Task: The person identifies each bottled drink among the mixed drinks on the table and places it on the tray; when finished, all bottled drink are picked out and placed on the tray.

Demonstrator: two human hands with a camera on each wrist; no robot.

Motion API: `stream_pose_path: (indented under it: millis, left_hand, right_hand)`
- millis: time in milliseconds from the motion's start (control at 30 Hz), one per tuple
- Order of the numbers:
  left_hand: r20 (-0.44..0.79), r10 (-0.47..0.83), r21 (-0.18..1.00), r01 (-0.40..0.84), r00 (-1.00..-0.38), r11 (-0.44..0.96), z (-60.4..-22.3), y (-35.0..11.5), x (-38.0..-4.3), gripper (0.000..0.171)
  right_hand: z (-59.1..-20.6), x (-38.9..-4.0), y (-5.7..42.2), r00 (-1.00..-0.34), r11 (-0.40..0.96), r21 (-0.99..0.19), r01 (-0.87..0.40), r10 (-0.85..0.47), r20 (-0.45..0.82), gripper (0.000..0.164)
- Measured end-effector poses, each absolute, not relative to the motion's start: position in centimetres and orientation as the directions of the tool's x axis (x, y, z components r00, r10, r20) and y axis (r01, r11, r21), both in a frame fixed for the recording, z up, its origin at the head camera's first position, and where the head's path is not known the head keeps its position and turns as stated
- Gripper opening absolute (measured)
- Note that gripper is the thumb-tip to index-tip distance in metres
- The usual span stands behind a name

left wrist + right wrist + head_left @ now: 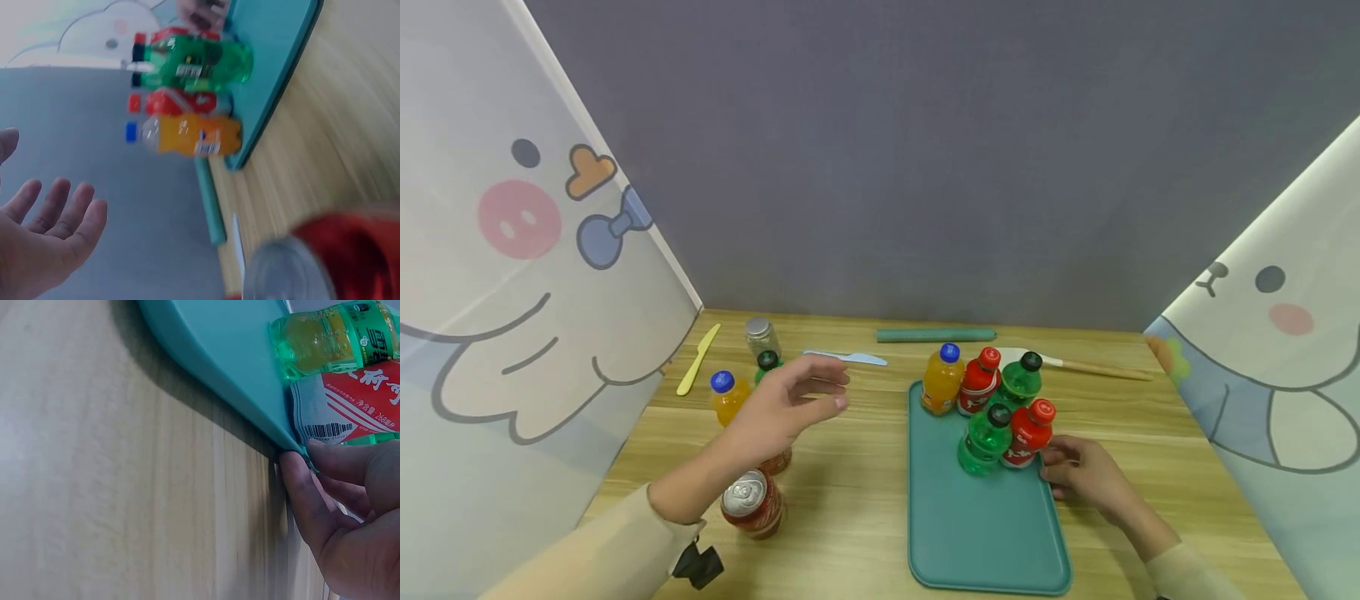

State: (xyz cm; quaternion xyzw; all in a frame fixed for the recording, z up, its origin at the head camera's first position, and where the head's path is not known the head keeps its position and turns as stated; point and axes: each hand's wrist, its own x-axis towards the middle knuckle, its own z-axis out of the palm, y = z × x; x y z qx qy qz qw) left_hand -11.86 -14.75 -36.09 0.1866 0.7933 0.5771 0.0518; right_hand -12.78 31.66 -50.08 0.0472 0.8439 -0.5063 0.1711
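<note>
My right hand (1086, 475) pinches the right rim of a teal tray (977, 533) between thumb and fingers, as the right wrist view shows close up. At the tray's far end stand an orange drink bottle (943, 383) with a blue cap, two red-capped bottles, the nearer red bottle (1028, 437) beside my fingers, and two green bottles, one green bottle (983, 442) in front. My left hand (786, 408) hovers over the left side of the table, fingers loosely bent and holding nothing. Below its wrist stands a red soda can (752, 504).
Left of the tray, partly behind my left hand, are another orange bottle (728, 404), a green bottle (767, 362) and a second can (777, 461). Toward the back wall lie a jar (762, 337), yellow knife (698, 358), blue knife (865, 359), green roll (936, 335) and wooden handle (1105, 369).
</note>
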Motion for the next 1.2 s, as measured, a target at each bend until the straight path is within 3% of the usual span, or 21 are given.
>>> stream_pose_path:
  millis: [533,700,933,1200]
  left_hand:
    - [0.282,0.088,0.836,0.29,-0.955,0.467,-35.6,-22.8,-10.4,0.031]
    - [0.303,0.027,0.84,0.281,-0.953,0.465,-35.7,-24.2,-10.4,0.027]
    - [0.236,-0.076,0.842,0.164,-0.969,0.514,-36.8,-26.3,-10.9,0.034]
    - [0.101,-0.077,0.821,0.04,-0.992,0.569,-38.1,-28.3,-11.4,0.058]
  right_hand:
    - [-50.6,-11.4,31.7,-0.934,0.467,-0.848,0.249,-0.117,-0.338,0.064]
    - [-50.6,-11.1,31.8,-0.931,0.464,-0.845,0.265,-0.105,-0.35,0.064]
    - [-50.5,-10.7,32.1,-0.924,0.451,-0.847,0.28,-0.112,-0.365,0.065]
    - [-50.5,-10.6,32.5,-0.916,0.427,-0.861,0.275,-0.157,-0.37,0.068]
